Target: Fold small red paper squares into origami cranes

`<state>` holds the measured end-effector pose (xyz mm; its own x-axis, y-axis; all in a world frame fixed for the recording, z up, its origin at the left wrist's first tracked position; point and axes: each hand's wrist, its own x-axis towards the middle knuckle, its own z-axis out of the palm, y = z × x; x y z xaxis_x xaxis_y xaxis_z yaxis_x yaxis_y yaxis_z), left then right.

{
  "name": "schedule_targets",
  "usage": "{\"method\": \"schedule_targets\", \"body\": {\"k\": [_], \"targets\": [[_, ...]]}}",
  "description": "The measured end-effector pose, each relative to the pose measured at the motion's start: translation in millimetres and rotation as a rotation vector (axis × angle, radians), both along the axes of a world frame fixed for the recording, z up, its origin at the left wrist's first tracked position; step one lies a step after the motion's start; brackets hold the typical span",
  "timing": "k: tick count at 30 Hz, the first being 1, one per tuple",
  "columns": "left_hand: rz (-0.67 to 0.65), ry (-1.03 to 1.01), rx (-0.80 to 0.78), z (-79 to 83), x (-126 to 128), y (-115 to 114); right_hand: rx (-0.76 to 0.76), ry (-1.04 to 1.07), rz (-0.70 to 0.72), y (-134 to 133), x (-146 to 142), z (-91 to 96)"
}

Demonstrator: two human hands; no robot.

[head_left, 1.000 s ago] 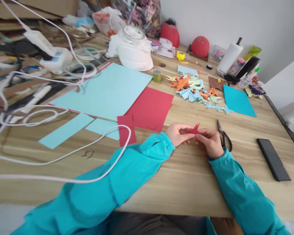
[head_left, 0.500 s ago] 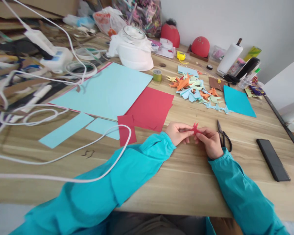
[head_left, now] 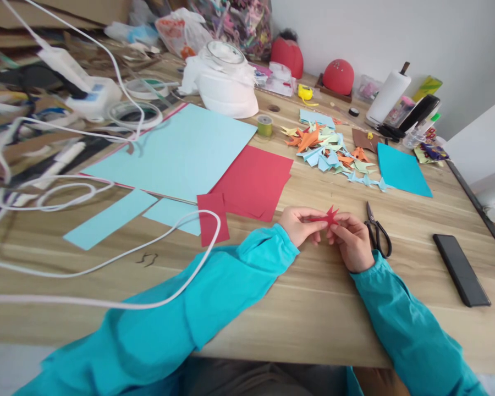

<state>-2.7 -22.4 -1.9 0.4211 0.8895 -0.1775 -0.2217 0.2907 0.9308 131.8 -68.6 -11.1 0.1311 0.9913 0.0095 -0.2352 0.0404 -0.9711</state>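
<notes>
A small folded red paper figure [head_left: 329, 216] with pointed tips is pinched between both my hands, just above the wooden table [head_left: 305, 308]. My left hand [head_left: 299, 224] grips its left side with closed fingers. My right hand [head_left: 352, 242] pinches its right side, fingers curled. Both arms wear teal sleeves. Black scissors [head_left: 377, 234] lie right beside my right hand. A stack of red paper sheets [head_left: 253, 181] lies just beyond my left hand, with a narrow red strip [head_left: 212, 219] to its left.
A pile of several folded paper figures [head_left: 330, 154] lies further back, next to a teal sheet [head_left: 401, 169]. A large light-blue sheet [head_left: 181, 151] and strips sit left. A black phone [head_left: 461, 268] lies right. White cables [head_left: 107, 264] cross the left side. Clutter lines the back.
Both hands stayed in place while the fingers worked the red figure slightly; its points now stand a little more spread. The view shifted a touch.
</notes>
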Motion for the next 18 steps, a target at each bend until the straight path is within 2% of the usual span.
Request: {"method": "schedule_targets", "body": {"k": [5, 11, 18], "targets": [[0.005, -0.004, -0.016, -1.0, 0.1, 0.8, -0.037, 0.010, -0.048, 0.7, -2.3, 3.8], [-0.088, -0.073, -0.068, -0.1, -1.3, 2.1, -0.090, 0.057, -0.028, -0.3, -2.9, 7.4], [-0.101, -0.075, -0.080, 0.8, -1.3, 0.8, -0.082, 0.093, -0.047, 1.0, -0.4, 6.0]]}}
